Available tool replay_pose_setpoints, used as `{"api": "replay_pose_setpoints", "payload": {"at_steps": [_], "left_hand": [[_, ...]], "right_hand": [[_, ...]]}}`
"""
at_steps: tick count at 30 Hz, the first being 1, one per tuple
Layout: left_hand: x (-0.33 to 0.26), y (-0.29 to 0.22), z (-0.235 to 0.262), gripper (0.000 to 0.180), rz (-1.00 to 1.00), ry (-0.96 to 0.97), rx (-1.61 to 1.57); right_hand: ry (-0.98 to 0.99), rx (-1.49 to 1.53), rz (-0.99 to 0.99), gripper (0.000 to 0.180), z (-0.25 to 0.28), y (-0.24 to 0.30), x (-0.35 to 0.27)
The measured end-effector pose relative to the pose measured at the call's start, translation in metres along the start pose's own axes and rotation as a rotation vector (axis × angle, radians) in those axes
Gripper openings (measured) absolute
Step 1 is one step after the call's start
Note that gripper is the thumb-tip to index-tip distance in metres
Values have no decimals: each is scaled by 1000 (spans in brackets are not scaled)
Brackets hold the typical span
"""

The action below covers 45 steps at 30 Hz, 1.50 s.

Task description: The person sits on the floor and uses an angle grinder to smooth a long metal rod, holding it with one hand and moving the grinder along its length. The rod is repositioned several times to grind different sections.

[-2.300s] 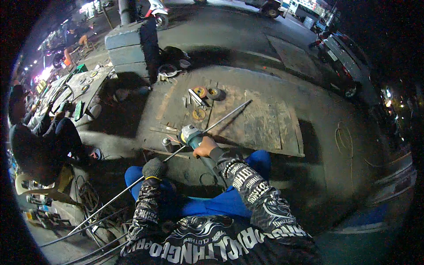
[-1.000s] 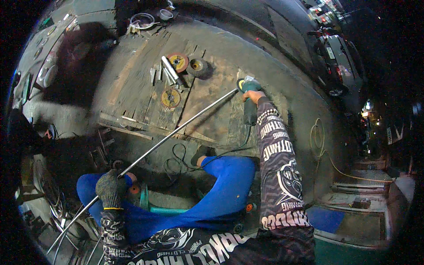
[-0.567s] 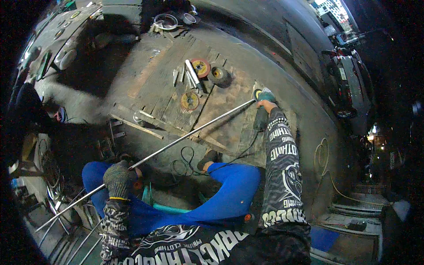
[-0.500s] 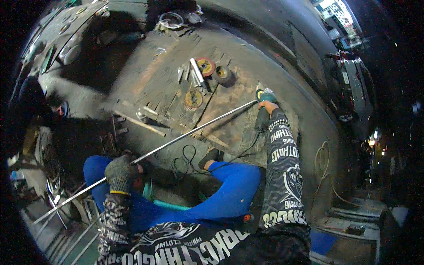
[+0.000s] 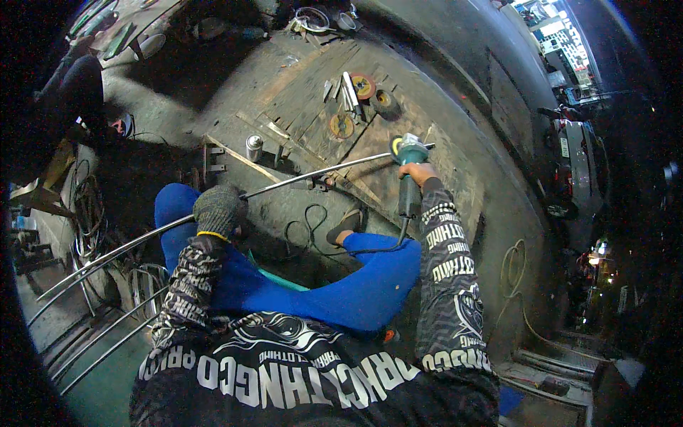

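On the near left, a few thin rods (image 5: 110,332) lie side by side. One long shiny rod (image 5: 306,175) starts close to them, crosses by the blue left knee (image 5: 174,203), and slants to the far right over a wooden board (image 5: 455,171). The left grip (image 5: 216,211), a hand in a gray glove, is wrapped around this rod. Farther off stands a can (image 5: 254,147). Next, small metal bars (image 5: 350,94) and a red disc (image 5: 363,87) lie on the board's far part, past the rod.

More to the right, the bare right grip (image 5: 420,173) is closed on a green grinder (image 5: 408,153). Its disc sits at the rod, near the far end; whether they touch is hard to tell. The step looks like rubbing the rod with the grinder. The next move seems to call for a tight left hold and a flat, steady disc. The cord (image 5: 388,248) bends over the right knee and might snag. The board goes on to its right edge, so there seems to be room to swing that way.
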<state>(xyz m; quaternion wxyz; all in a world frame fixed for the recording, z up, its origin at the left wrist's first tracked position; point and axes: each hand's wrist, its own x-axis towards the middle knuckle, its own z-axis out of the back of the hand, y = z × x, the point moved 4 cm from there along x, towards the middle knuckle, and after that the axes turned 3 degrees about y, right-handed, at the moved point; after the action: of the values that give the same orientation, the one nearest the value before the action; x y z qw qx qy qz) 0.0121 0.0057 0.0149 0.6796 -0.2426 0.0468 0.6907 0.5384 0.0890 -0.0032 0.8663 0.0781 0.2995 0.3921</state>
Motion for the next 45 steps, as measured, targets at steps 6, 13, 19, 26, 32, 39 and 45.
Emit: {"api": "replay_pose_setpoints", "payload": {"at_steps": [6,13,19,26,32,39,45], "left_hand": [[15,-5,-5,27,-15,16,55],[30,-9,-2,26,-2,-17,5],[29,-7,-2,26,-27,-61,11],[36,-6,-9,30,-22,14,26],[37,5,-10,24,-85,-80,49],[32,-9,-13,23,-157,-134,18],[36,0,-8,28,-25,0,40]], "right_hand": [[145,-99,118,65,-34,38,-47],[207,-202,262,65,-68,108,-132],[225,-151,366,70,-114,146,-183],[238,-190,350,67,-137,143,-198],[199,-169,337,70,-127,125,-195],[150,-167,187,78,-71,83,-161],[53,-163,72,62,-39,69,-95]]}}
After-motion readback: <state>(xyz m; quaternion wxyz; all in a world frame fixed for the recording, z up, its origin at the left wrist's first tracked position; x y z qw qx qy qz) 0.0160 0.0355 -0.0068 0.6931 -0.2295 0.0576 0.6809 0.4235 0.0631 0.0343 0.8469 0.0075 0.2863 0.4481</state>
